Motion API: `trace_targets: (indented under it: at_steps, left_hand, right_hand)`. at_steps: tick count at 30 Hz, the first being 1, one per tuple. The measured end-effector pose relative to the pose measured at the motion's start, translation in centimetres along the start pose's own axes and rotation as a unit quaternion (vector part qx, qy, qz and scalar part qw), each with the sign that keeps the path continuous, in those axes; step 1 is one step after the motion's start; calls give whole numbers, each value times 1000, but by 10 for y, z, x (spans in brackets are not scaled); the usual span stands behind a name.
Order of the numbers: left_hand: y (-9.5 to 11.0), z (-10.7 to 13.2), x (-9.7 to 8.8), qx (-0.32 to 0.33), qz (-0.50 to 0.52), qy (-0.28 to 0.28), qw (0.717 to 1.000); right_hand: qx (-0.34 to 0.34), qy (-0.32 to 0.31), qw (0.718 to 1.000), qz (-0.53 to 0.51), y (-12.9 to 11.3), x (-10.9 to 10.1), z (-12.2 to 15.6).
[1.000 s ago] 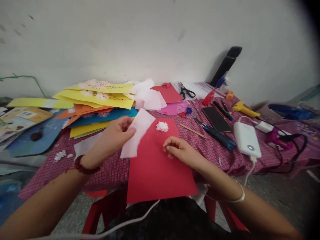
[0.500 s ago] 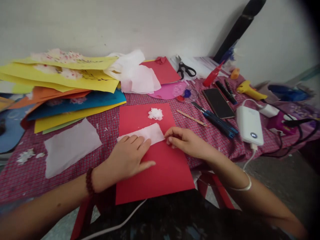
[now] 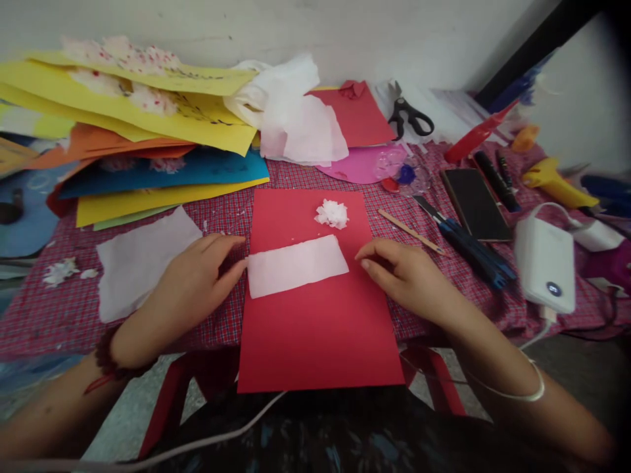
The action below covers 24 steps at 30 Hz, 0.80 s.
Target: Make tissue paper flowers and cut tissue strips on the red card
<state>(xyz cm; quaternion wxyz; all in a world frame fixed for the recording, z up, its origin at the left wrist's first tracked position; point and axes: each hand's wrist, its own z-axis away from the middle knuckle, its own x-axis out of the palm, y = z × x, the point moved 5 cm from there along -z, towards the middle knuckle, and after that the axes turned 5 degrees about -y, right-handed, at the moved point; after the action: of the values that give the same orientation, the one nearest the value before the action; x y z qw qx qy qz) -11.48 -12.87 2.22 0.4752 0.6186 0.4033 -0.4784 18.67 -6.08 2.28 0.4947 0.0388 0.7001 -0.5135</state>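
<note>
- My left hand (image 3: 190,282) is released: thumb and forefinger stand parted, with nothing visible between them.
- Its fingertips are at the left end of the strip (image 3: 298,266); I cannot tell whether the thumb touches that edge or stops just beside it.
- My right hand (image 3: 411,279) has let go as well, fingers loosely curled and nothing showing in them, near the strip's right end but apart from it.
- The strip lies flat across the red sheet (image 3: 320,341), slightly slanted, its right end farther from me.
- Above the strip, on the same sheet, sits a white clump (image 3: 332,214).
- A white sheet (image 3: 140,263) lies on the checked cloth (image 3: 290,176), partly hidden by my left hand.
- Beyond my right hand are a stick (image 3: 409,231), a blue cutter (image 3: 476,251) and a phone (image 3: 476,203), with a power bank (image 3: 545,263) farther right.
- Scissors (image 3: 411,123) lie toward the wall.
</note>
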Motion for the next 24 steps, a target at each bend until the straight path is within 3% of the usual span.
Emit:
trace_targets:
  at_steps: [2,5,8,12,18,24]
  left_hand:
    - [8,6,-5,21,-21,35,999]
    - [34,15,-7,127,-48,65,989]
    - [60,18,0,231,-22,44,972]
    - [73,11,17,283,-9,19,959]
    - [73,4,24,318,-36,12,947]
    - [75,-2,18,337,-36,-4,941]
  right_hand:
    - [-64,-6,998,9,-12,4,-3]
    - [-141,-41,988,52,-33,13,-6]
    - [-175,-85,974,116,-49,24,-13]
    - [-214,-117,947,208,-60,41,-24]
    - [-198,-117,932,280,-47,51,-25]
    - [-155,-122,946,255,-38,34,-4]
